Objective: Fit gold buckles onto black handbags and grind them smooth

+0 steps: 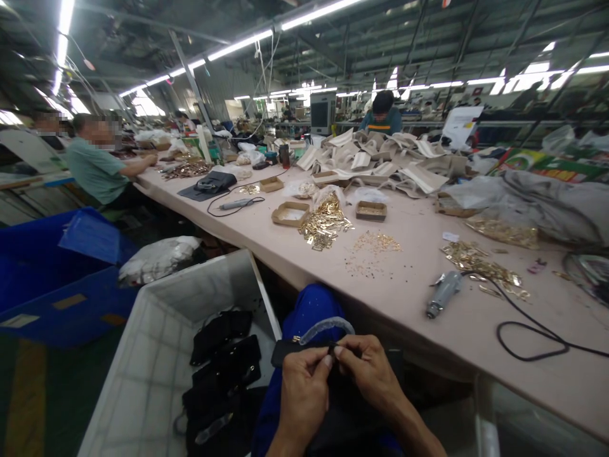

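A black bag (281,353) lies across my lap, over blue clothing. Its curved handle (325,326) is wrapped in clear plastic, with a gold-coloured fitting at the left end. My left hand (304,387) is closed, thumb and forefinger pinching a small black part of the bag near the handle's foot. Meeting it there, my right hand (370,371) pinches the same spot with thumb and fingertips. The fingers hide most of that small part. Below the hands the bag is too dark for its shape to show.
A white bin (157,330) at my left holds several black bags (233,358). On the table (409,330) are a corded electric screwdriver (442,295), gold metal pieces (323,222), tiny loose parts (375,244) and cardboard trays (290,214). A blue bin (52,285) and a seated person (98,162) are farther left.
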`<state>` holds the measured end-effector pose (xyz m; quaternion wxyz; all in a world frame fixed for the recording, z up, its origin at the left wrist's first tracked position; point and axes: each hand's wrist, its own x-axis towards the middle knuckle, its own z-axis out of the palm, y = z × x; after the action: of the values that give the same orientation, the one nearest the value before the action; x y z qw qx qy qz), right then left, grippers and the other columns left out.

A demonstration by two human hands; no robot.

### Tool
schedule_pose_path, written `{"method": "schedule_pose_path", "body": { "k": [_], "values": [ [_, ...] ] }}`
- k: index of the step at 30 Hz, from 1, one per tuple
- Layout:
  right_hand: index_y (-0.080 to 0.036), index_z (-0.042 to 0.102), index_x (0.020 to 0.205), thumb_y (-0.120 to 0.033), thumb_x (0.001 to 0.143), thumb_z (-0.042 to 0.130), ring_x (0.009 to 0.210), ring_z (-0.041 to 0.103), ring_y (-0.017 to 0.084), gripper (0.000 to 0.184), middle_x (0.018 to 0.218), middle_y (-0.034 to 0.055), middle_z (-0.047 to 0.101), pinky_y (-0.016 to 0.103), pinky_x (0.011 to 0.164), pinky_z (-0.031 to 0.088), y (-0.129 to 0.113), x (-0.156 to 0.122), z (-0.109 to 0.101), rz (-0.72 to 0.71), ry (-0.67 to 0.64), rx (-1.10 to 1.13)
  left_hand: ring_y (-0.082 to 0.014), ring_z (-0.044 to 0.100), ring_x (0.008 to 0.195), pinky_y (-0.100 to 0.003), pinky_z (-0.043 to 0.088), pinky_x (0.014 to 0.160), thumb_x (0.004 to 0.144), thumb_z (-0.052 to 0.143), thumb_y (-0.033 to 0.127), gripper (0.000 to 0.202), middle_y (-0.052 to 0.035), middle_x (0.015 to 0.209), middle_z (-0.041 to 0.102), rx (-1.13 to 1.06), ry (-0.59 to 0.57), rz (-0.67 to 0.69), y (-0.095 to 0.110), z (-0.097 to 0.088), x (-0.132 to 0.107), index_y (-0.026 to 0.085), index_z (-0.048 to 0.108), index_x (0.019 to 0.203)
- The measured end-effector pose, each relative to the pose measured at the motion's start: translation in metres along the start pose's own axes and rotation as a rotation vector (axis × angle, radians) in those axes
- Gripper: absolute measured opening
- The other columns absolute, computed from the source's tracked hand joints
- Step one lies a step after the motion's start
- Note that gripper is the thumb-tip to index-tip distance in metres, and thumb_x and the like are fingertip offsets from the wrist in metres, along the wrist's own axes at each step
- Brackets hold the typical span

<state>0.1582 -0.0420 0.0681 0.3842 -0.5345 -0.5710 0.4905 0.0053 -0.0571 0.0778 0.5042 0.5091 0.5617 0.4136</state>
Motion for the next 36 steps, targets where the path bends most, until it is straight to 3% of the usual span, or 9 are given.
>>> {"method": "schedule_pose_path", "body": {
  "k": [4,9,13,15,18,20,24,28,36],
  "values": [
    [-0.016,0.065,0.061,-0.037,0.09,0.057,0.051,0.04,0.011,0.037,0.053,-0.0009,0.054,0.025,0.051,0.029,0.008,0.005,0.004,0.048,0.021,0.002,-0.0264,0.071,0.075,-0.03,0.052,0.07,0.086,0.066,0.024,0.021,-0.0077,0.074,0.078,0.067,-0.002,0.048,0.004,-0.002,0.004,0.019,0.086,0.082],
    [-0.016,0.061,0.057,-0.048,0.093,0.058,0.054,0.045,0.012,0.048,0.054,-0.0005,0.054,0.026,0.055,0.032,0.005,0.007,0.006,0.005,0.015,-0.042,-0.0271,0.07,0.072,-0.031,0.052,0.069,0.086,0.065,0.023,0.022,-0.0074,0.071,0.077,0.073,0.0,0.012,0.002,-0.003,0.006,0.018,0.087,0.083],
    [-0.017,0.057,0.051,-0.051,0.09,0.059,0.05,0.041,0.012,0.051,0.049,-0.001,0.05,0.027,0.053,0.029,0.007,0.013,0.01,0.07,0.042,0.033,-0.0272,0.072,0.078,-0.031,0.054,0.075,0.088,0.063,0.023,0.024,-0.0085,0.079,0.08,-0.021,-0.052,0.009,-0.006,-0.004,0.01,0.018,0.086,0.086],
    [-0.017,0.059,0.052,-0.052,0.089,0.061,0.048,0.039,0.011,0.051,0.048,-0.0012,0.05,0.026,0.052,0.028,0.012,0.018,0.012,0.108,0.057,0.091,-0.0232,0.069,0.072,-0.029,0.052,0.072,0.089,0.061,0.021,0.025,-0.007,0.077,0.078,-0.046,-0.089,-0.001,-0.007,-0.004,0.011,0.017,0.086,0.091],
    [-0.016,0.062,0.054,-0.054,0.086,0.065,0.046,0.035,0.01,0.05,0.047,-0.0014,0.049,0.026,0.049,0.024,0.015,0.022,0.017,0.159,0.084,0.21,-0.0163,0.06,0.058,-0.025,0.045,0.06,0.084,0.06,0.014,0.03,-0.0037,0.076,0.075,-0.025,-0.129,-0.025,0.0,-0.008,0.009,0.017,0.084,0.102],
    [-0.017,0.059,0.052,-0.056,0.084,0.068,0.042,0.031,0.008,0.052,0.044,-0.0021,0.046,0.025,0.046,0.021,0.01,0.021,0.023,0.199,0.082,0.31,-0.0166,0.061,0.062,-0.025,0.043,0.059,0.081,0.058,0.011,0.033,-0.0038,0.079,0.076,-0.002,-0.138,-0.022,0.011,-0.015,0.005,0.017,0.084,0.101],
    [-0.019,0.054,0.051,-0.061,0.08,0.07,0.035,0.024,0.006,0.053,0.039,-0.0054,0.038,0.024,0.039,0.015,-0.005,0.02,0.04,0.297,0.026,0.461,-0.0206,0.067,0.072,-0.026,0.045,0.064,0.079,0.055,0.008,0.034,-0.0045,0.082,0.078,0.012,-0.152,-0.021,0.029,-0.033,0.0,0.018,0.085,0.092],
    [-0.02,0.053,0.053,-0.07,0.079,0.066,0.031,0.022,0.006,0.059,0.037,-0.0063,0.037,0.022,0.035,0.012,-0.001,0.03,0.048,0.366,-0.104,0.415,-0.022,0.068,0.068,-0.029,0.047,0.068,0.073,0.052,0.006,0.035,-0.005,0.073,0.077,-0.047,-0.15,-0.057,0.02,-0.044,0.008,0.017,0.084,0.082],
    [-0.017,0.06,0.071,-0.069,0.095,0.051,0.035,0.043,0.009,0.059,0.046,-0.0032,0.051,0.02,0.038,0.032,0.007,0.045,0.039,0.265,-0.254,0.143,-0.0181,0.06,0.062,-0.027,0.042,0.064,0.071,0.052,0.009,0.027,-0.002,0.064,0.07,-0.103,-0.129,-0.099,-0.004,-0.049,0.028,0.015,0.079,0.072]
  ]
}}
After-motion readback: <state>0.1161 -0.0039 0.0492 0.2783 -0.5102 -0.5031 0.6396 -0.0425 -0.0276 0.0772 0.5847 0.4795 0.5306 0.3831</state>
